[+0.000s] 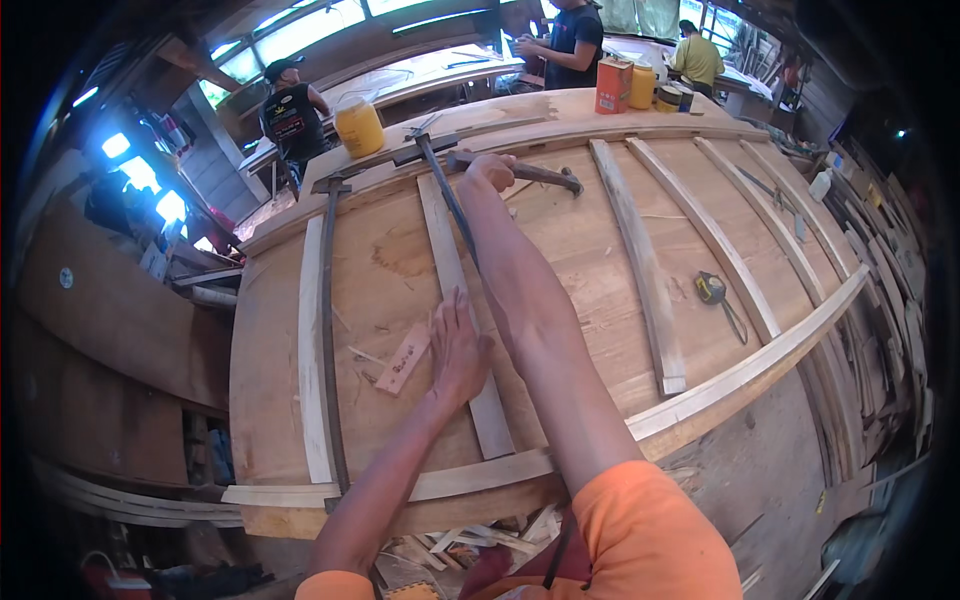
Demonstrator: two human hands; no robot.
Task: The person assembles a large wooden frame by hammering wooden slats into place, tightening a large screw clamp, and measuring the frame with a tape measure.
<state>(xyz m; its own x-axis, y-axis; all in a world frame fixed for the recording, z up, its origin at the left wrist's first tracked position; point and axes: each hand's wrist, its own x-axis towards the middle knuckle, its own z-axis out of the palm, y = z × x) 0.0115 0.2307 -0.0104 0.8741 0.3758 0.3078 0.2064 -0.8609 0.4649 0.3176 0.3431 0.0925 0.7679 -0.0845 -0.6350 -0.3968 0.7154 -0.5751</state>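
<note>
My right hand (489, 174) is closed around the handle of a hammer (545, 176) near the far edge of a large wooden panel (540, 290). The hammer's dark head points right. My left hand (462, 350) lies with fingers extended on a wooden slat (490, 415) that runs across the panel. A long bar clamp (446, 185) passes beside that slat, partly behind my right forearm. Another bar clamp (326, 340) spans the panel farther left, next to a pale slat (312, 370). Near my left hand lies a small marked wood offcut (404, 358).
More slats, such as one wooden strip (640, 270), cross the panel's right side. A tape measure (710, 288) lies there. A yellow tub (358, 127) and an orange-red can (613, 86) stand along the far edge. Three people work beyond. Stacked boards (895, 290) line the right.
</note>
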